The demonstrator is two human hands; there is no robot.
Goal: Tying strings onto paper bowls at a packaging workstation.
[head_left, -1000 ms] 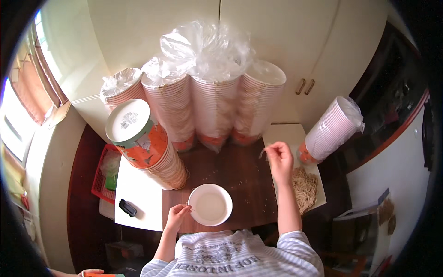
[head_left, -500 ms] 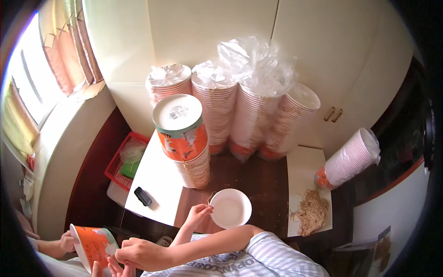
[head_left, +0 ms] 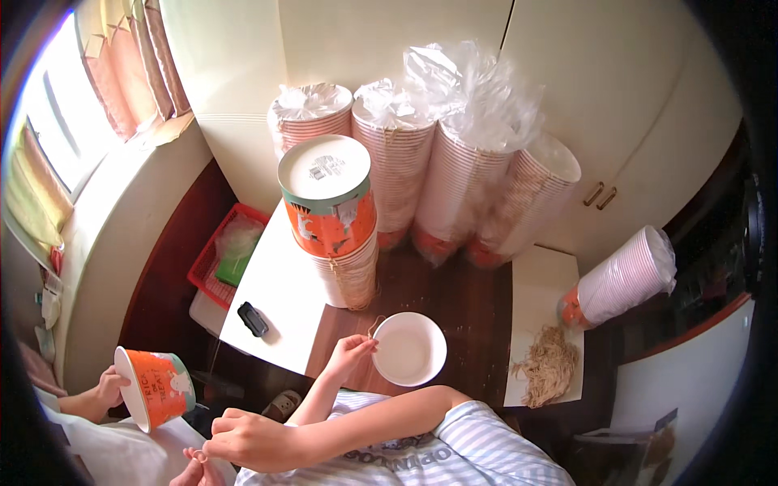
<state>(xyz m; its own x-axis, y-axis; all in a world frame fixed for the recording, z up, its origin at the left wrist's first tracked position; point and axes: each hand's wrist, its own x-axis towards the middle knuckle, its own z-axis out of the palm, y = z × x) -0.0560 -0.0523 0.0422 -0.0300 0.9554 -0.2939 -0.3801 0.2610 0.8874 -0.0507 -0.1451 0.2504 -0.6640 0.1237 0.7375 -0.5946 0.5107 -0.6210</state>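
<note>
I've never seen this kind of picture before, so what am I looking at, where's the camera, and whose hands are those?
There's no robot here, just a person working bare-handed. A wide fisheye camera on their head looks down, which explains the bent edges and dark corners. Their left hand seems to pinch a thin tan string at the rim of an open white tub on the brown table. Their right hand reaches across to the left, and I can't tell whether it holds anything. At lower left, another person's hand holds an orange tub. Behind the white tub stand tall bagged stacks; on the right lies a pile of tan strings.
</note>
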